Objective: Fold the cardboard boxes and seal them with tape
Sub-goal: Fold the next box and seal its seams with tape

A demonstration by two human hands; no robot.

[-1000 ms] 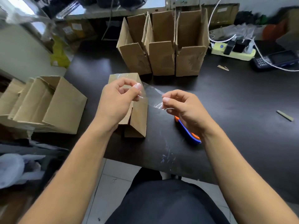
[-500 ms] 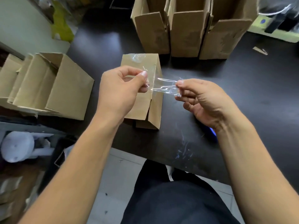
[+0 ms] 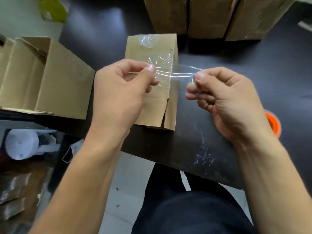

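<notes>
Both hands are pinching the same short strip of clear sticky tape, one at each end. The left hand has thumb and forefinger nipped on its left end, the other fingers curled under; the right hand nips the right end the same way, knuckles tucked in. The strip is stretched between them, a little crumpled, held up above the small brown cardboard box that lies on its side on the dark tabletop. From where the camera looks, the tape crosses the upper right part of that box; whether it touches the cardboard I cannot tell. A wrinkled patch of clear tape already sits on the far end of the box, and its near flaps hang loose, with a slit between them.

To the left, at the table's edge, lies a larger open brown carton tipped on its side, with more cardboard nested against it. At the far side three tall brown cartons stand side by side in a row. Just beyond the right wrist, an orange round-edged object rests on the table, mostly hidden. Clear smears and scuffs catch the light on the tabletop near the front edge.
</notes>
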